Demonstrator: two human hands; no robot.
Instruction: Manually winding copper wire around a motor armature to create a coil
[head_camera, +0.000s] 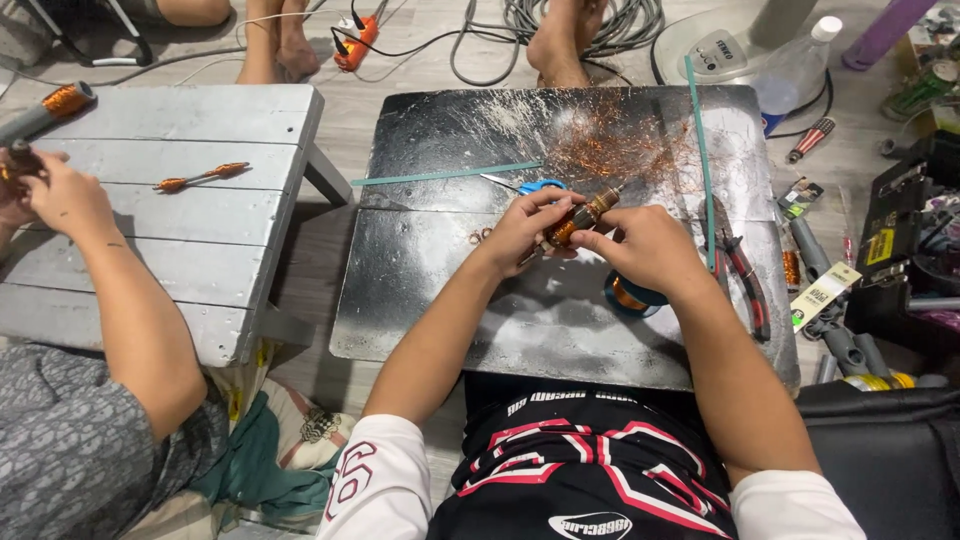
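Over the middle of the dark metal bench (450, 290), a small motor rotor (575, 220) wound with copper wire is held between both hands. The left hand (520, 232) is closed on the lower, wound end; its grip is clamped on the rotor. The right hand (645, 245) is closed on the upper end by the shaft, fingers pinched on it. The rotor is kept clear of the bench surface, tilted up to the right, apparently so that the winding can be reached from all sides.

A tangle of loose copper wire (620, 135) is spread on the far part of the bench. Blue-handled scissors (530, 185) lie just beyond the hands, and a wire spool (630, 295) sits beneath the right wrist. Red-handled pliers (745, 275) rest to the right.

At a grey wooden bench (200, 230) to the left, another person's hand (65, 195) works on a similar part.
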